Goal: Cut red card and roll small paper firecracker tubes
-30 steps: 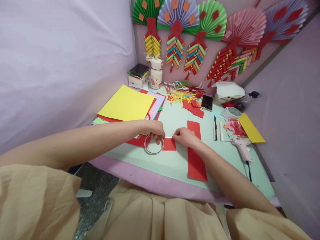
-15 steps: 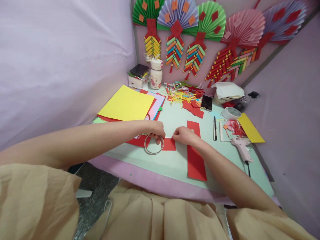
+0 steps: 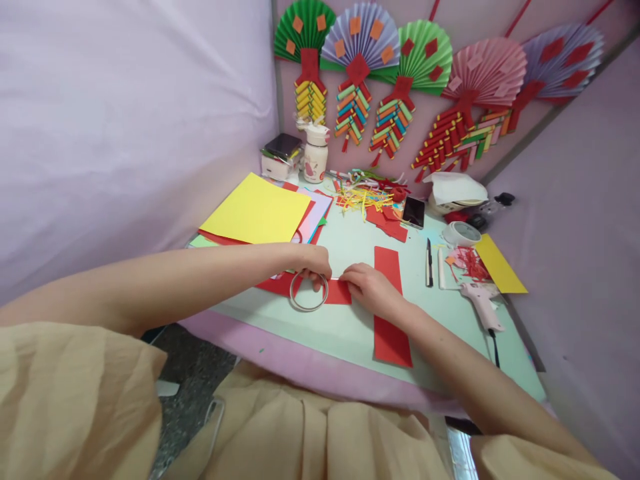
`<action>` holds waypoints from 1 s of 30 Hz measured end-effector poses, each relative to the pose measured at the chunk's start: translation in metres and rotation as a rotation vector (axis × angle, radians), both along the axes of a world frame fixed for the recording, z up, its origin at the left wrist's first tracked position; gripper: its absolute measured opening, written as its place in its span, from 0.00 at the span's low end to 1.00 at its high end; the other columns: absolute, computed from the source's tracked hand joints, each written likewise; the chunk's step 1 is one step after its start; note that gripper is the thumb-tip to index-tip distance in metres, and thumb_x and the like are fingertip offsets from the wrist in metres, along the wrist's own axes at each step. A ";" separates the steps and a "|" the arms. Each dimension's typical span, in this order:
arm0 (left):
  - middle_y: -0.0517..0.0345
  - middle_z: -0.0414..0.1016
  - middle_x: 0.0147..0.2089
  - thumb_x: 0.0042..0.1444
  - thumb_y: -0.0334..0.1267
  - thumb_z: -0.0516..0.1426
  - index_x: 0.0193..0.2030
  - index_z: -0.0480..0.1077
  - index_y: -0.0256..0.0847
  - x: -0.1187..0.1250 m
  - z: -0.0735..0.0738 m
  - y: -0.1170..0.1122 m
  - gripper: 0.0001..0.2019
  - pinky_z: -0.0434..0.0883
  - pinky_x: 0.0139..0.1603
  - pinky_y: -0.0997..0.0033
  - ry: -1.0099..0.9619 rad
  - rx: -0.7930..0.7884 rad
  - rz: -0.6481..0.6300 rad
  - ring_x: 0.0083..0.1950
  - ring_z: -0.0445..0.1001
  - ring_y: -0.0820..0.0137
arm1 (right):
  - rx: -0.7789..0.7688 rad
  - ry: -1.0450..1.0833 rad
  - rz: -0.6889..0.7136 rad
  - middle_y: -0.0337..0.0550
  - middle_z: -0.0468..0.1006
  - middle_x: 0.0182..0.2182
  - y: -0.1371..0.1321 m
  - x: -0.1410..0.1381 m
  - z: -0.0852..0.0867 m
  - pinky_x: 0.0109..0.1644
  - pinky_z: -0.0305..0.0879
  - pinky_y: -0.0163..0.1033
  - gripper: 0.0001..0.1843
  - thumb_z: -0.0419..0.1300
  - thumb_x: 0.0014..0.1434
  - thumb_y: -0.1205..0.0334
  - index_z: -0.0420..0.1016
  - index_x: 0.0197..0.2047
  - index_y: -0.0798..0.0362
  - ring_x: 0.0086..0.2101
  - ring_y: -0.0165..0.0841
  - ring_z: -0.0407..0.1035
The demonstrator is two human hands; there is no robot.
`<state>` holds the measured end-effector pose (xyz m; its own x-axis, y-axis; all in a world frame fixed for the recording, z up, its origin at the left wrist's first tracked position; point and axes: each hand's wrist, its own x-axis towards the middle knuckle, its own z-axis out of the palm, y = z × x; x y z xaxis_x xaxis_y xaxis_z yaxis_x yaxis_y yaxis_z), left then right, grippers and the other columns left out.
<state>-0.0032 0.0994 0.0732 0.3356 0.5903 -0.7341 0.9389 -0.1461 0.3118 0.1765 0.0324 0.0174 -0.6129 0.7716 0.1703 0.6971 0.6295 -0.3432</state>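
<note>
A thin roll of tape (image 3: 293, 303) hangs from my left hand (image 3: 315, 260), whose fingers are closed around its upper side. A short pale strip of tape (image 3: 336, 278) runs from that hand along the top edge of a small red paper piece (image 3: 339, 293) on the table. My right hand (image 3: 371, 288) lies at the strip's right end, fingers stretched out and fingertips on the paper's upper edge. Under my right wrist is a long red paper strip (image 3: 393, 340), partly covered by the forearm.
Left are stacked coloured sheets with a yellow sheet (image 3: 257, 208) on top. Behind lie paper scraps (image 3: 367, 199), a phone (image 3: 413, 212) and a bottle (image 3: 315, 160). To the right are a cutter (image 3: 429, 263), a white tape roll (image 3: 463, 233) and a glue gun (image 3: 481, 305).
My right hand has gone from a pinch at the strip's end to fingers laid flatter along the paper's edge. My left hand keeps the tape roll in nearly the same place.
</note>
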 end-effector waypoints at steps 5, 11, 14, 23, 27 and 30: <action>0.48 0.78 0.28 0.44 0.42 0.59 0.23 0.76 0.37 -0.002 -0.001 -0.001 0.10 0.59 0.21 0.74 -0.002 0.024 -0.016 0.22 0.63 0.72 | 0.058 -0.042 0.022 0.50 0.76 0.44 0.000 0.000 -0.006 0.47 0.66 0.40 0.19 0.47 0.61 0.75 0.77 0.46 0.55 0.45 0.37 0.67; 0.51 0.76 0.25 0.46 0.40 0.56 0.22 0.76 0.36 -0.004 0.006 -0.004 0.11 0.57 0.21 0.72 0.036 0.045 -0.050 0.19 0.60 0.73 | 0.133 -0.284 0.085 0.50 0.74 0.44 -0.006 -0.003 0.000 0.43 0.64 0.39 0.20 0.47 0.64 0.73 0.70 0.56 0.55 0.44 0.39 0.65; 0.52 0.75 0.23 0.46 0.40 0.56 0.22 0.76 0.37 -0.004 0.008 -0.005 0.11 0.58 0.22 0.73 0.052 0.045 -0.061 0.20 0.61 0.73 | 0.147 -0.373 0.091 0.51 0.73 0.43 -0.008 -0.005 0.002 0.42 0.63 0.39 0.19 0.48 0.65 0.70 0.69 0.56 0.55 0.43 0.39 0.65; 0.51 0.76 0.24 0.46 0.41 0.57 0.20 0.74 0.37 -0.004 0.007 -0.007 0.11 0.59 0.22 0.72 0.033 0.048 -0.052 0.19 0.60 0.74 | 0.163 -0.167 0.033 0.50 0.73 0.43 -0.008 -0.013 -0.007 0.44 0.64 0.38 0.17 0.46 0.66 0.72 0.72 0.52 0.55 0.44 0.38 0.64; 0.53 0.77 0.26 0.45 0.41 0.57 0.21 0.75 0.37 -0.006 0.007 -0.007 0.11 0.58 0.22 0.73 0.015 0.036 -0.047 0.20 0.60 0.74 | 0.184 -0.229 0.060 0.50 0.73 0.41 -0.010 -0.016 -0.011 0.43 0.64 0.39 0.16 0.47 0.66 0.71 0.72 0.52 0.57 0.43 0.38 0.64; 0.54 0.73 0.23 0.45 0.41 0.56 0.20 0.74 0.37 -0.005 0.010 -0.008 0.11 0.56 0.21 0.72 0.049 0.035 -0.048 0.18 0.59 0.74 | 0.205 -0.283 0.064 0.49 0.72 0.41 -0.012 -0.017 -0.012 0.42 0.65 0.39 0.16 0.48 0.66 0.71 0.71 0.53 0.57 0.43 0.38 0.64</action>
